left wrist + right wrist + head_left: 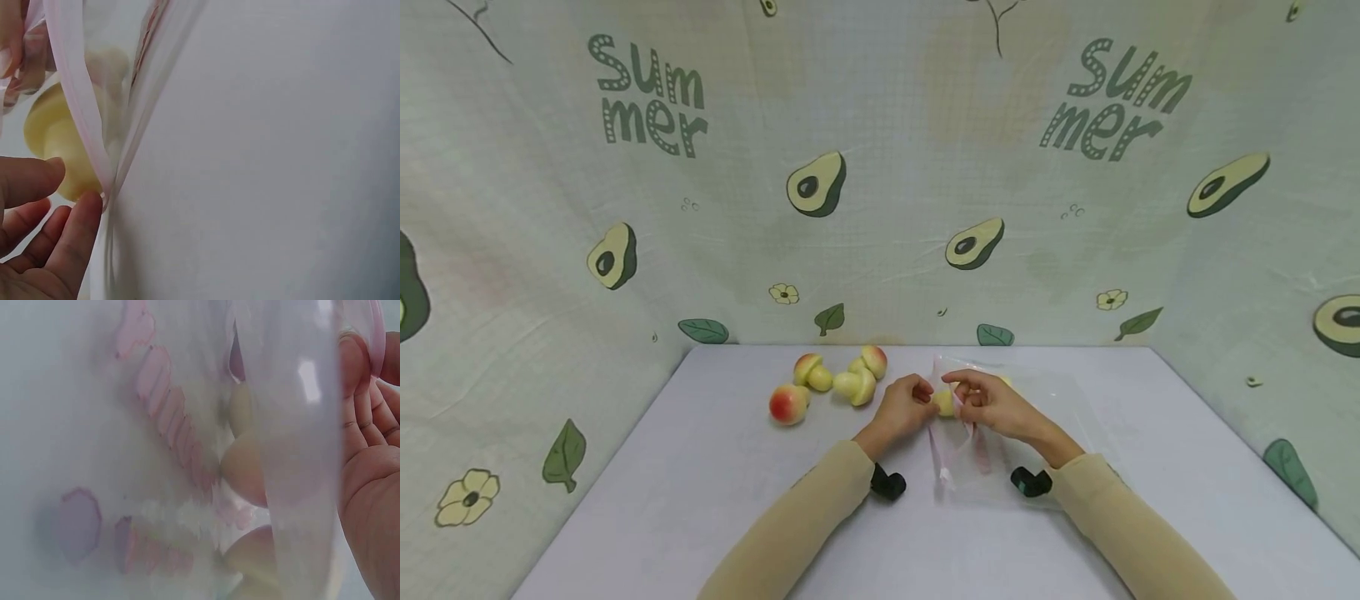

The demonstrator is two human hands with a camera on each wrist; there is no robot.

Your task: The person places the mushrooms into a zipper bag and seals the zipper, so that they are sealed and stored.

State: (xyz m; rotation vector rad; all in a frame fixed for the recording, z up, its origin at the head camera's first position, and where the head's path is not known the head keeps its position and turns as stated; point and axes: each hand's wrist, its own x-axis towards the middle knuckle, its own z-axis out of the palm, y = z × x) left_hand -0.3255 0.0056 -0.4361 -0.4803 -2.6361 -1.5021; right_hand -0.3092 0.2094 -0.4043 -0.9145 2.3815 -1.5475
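Observation:
At the mouth of a clear zip bag [1060, 467] with pink edging, my left hand [901, 410] pinches a pale yellow toy mushroom [57, 134] between thumb and fingertips. The mushroom's rounded cap points into the bag, and its stem end is at my fingers. My right hand [1000, 408] grips the pink rim [377, 337] of the bag and holds the mouth apart. Through the cloudy plastic in the right wrist view, other mushroom shapes [247, 469] show inside the bag, partly hidden by its folds.
Left of the bag lie several toy mushrooms, one with a red cap [788, 405], another on its side [856, 387]. They rest on a white table [715, 500]. A printed cloth [895, 275] hangs behind and along the sides.

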